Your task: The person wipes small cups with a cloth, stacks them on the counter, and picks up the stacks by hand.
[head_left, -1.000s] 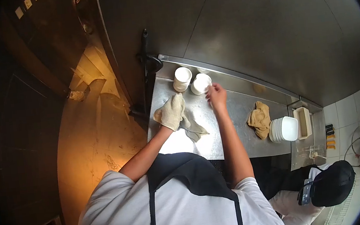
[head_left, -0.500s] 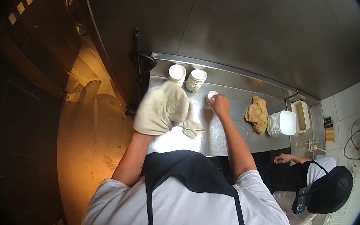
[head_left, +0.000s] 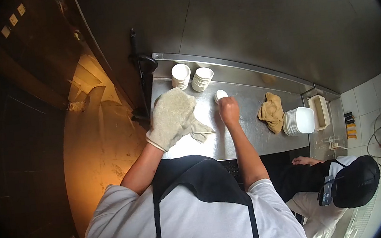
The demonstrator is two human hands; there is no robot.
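Observation:
My left hand is covered to the wrist by a pale beige mitt-like cloth, which hides its fingers. A loose flap of cloth sticks out to the right of it, over the steel counter. My right hand is closed on a small white dish, held at the counter surface. Beyond my hands stand two stacks of small white dishes, a left stack and a right stack.
A crumpled brown cloth lies right of my right arm, beside a stack of white square plates. Past them is a cream rectangular container. A co-worker in a black cap stands at the right. A steel ledge runs behind the counter.
The small white dish has tilted and moved slightly up and left with my right hand. My cloth-covered left hand has shifted slightly and shows less blur. The co-worker has moved a little.

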